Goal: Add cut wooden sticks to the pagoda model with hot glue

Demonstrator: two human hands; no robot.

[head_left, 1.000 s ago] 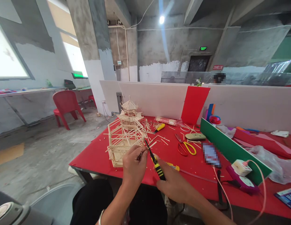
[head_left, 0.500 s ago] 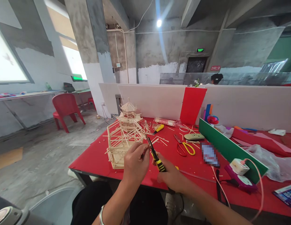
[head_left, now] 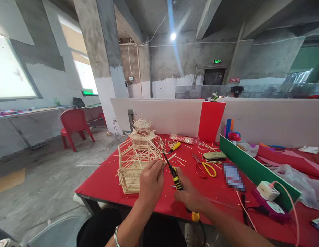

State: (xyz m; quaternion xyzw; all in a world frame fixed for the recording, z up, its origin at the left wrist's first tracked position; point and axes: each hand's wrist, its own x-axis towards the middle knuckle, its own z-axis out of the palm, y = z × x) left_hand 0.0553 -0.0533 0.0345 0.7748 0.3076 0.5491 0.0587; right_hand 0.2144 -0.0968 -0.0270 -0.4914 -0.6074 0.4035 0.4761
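My left hand (head_left: pixel 151 178) is closed, thumb and fingertips pinched around a short pale wooden stick (head_left: pixel 170 158) that points up to the right. My right hand (head_left: pixel 189 193) is wrapped around a black-and-yellow hot glue gun (head_left: pixel 178 183) with a thin dark nozzle and a cord below. The nozzle slants up to the left, beside the stick; whether they touch I cannot tell. Left of my hands stands a pagoda-like model (head_left: pixel 135 168) built of thin sticks, with a tiered roof at the back. My left hand partly covers its right front edge.
Loose sticks lie around a yellow-handled cutter (head_left: pixel 175 146). Red-and-yellow pliers (head_left: pixel 205 168), an oval beige object (head_left: pixel 214 155) and a blurred phone-like item (head_left: pixel 233 176) are on the right. A green board (head_left: pixel 257 171) stands by a purple power socket (head_left: pixel 271 207).
The view has tilted up slightly, so everything sits lower. My left hand has turned a little, and more of the stick shows. Both hands keep their grips; the glue gun stays close to the stick.
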